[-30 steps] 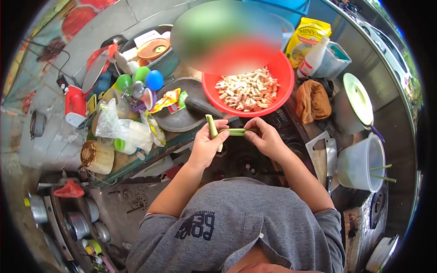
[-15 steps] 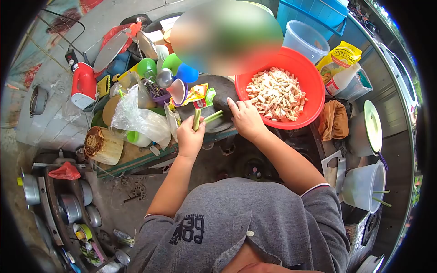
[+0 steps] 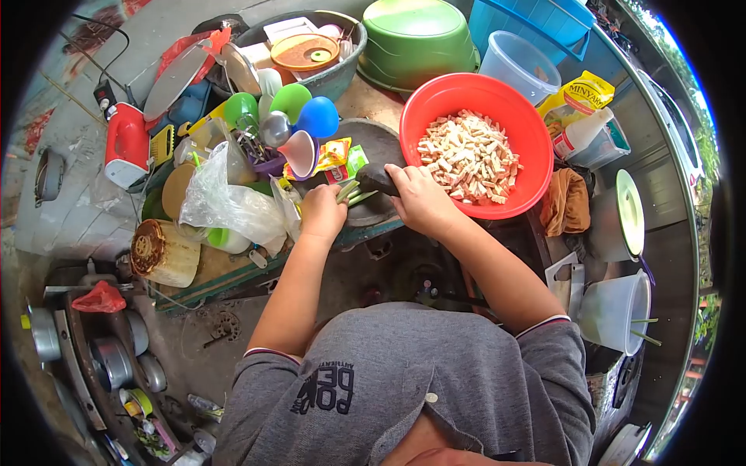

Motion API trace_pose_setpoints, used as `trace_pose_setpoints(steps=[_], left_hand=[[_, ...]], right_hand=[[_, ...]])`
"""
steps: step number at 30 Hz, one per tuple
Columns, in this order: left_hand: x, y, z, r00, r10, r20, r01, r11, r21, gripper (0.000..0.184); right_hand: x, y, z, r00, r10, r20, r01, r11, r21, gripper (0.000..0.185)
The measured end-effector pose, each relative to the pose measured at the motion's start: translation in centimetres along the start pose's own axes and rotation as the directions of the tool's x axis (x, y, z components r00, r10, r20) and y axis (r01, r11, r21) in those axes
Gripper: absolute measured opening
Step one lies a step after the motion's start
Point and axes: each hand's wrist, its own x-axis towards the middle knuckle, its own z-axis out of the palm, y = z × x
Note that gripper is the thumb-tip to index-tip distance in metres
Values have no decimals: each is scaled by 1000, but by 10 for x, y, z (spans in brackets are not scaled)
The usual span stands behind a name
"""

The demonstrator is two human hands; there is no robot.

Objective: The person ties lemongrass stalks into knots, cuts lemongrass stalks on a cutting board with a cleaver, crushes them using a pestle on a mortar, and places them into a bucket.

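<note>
Two bare hands are engaged at the stone dish in the head view. Left hand [image 3: 324,211]: fingers curled closed around the near ends of several green stalks [image 3: 349,192], whose free ends project over the near side of the stone dish [image 3: 377,140]. Right hand [image 3: 420,198]: palm down, fingers partly closed around the outer end of a dark stone pestle [image 3: 376,179], which lies crosswise over the dish, pointing toward the left hand. The pestle's inner end sits at the stalks; whether it presses on them cannot be determined. A red basin [image 3: 536,147] of cut pale pieces [image 3: 470,159] stands just beyond the right hand. Markings: the yellow pack [image 3: 579,97] to the right of the basin reads "MINYAK". The white bottle [image 3: 583,133] in front of it carries a red label with lettering too small to read. The sachet [image 3: 334,154] on the dish is yellow and red; its print is not legible. The grey shirt [image 3: 458,365] bears dark block letters, inverted in this view, of which "PO" and "DE" are legible.
</note>
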Motion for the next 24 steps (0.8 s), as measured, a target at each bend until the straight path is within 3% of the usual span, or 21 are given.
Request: trace_pose_setpoints(steps=[1, 2, 4, 7, 12, 14, 15, 18, 19, 20, 22, 24], left_hand=[[-1, 6, -7, 990, -106, 95, 106, 994, 9, 12], [-3, 2, -5, 989, -113, 95, 112, 994, 7, 12], [-4, -4, 0, 997, 67, -32, -65, 997, 46, 11], [-2, -7, 1, 993, 93, 71, -102, 986, 131, 11], [-9, -9, -1, 984, 172, 45, -176, 980, 93, 13], [-9, -11, -1, 977, 212, 13, -213, 976, 50, 12], [-10, -11, -2, 976, 216, 33, -217, 975, 43, 12], [-11, -13, -1, 974, 219, 54, -221, 974, 45, 12], [-10, -13, -1, 974, 222, 49, -225, 973, 61, 12], [-10, -13, 0, 974, 222, 47, -224, 973, 60, 12], [-12, -11, 0, 978, 210, -9, -210, 978, -10, 8], [-11, -11, -1, 979, 204, 9, -204, 979, -4, 10]], right_hand=[[2, 2, 0, 1000, 3, 17, -3, 1000, 15, 56], [5, 2, 0, 1000, -1, 22, 1, 1000, 16, 56], [13, 3, -1, 965, 168, 202, -201, 967, 159, 58], [22, 3, -6, 966, 146, 213, -177, 975, 134, 60], [32, 6, -11, 966, 142, 217, -176, 973, 147, 59], [33, 2, -17, 992, 105, 74, -116, 976, 181, 60], [34, 0, -15, 997, 11, -78, 4, 982, 191, 62], [32, -12, -15, 995, -10, -95, 30, 977, 213, 62], [29, -14, -6, 1000, 17, -4, -16, 984, 178, 64], [28, -16, 2, 977, 52, 209, -70, 995, 78, 65], [29, -16, 8, 962, 90, 258, -110, 992, 63, 65], [34, -2, 6, 985, -11, 171, -16, 987, 157, 63]])
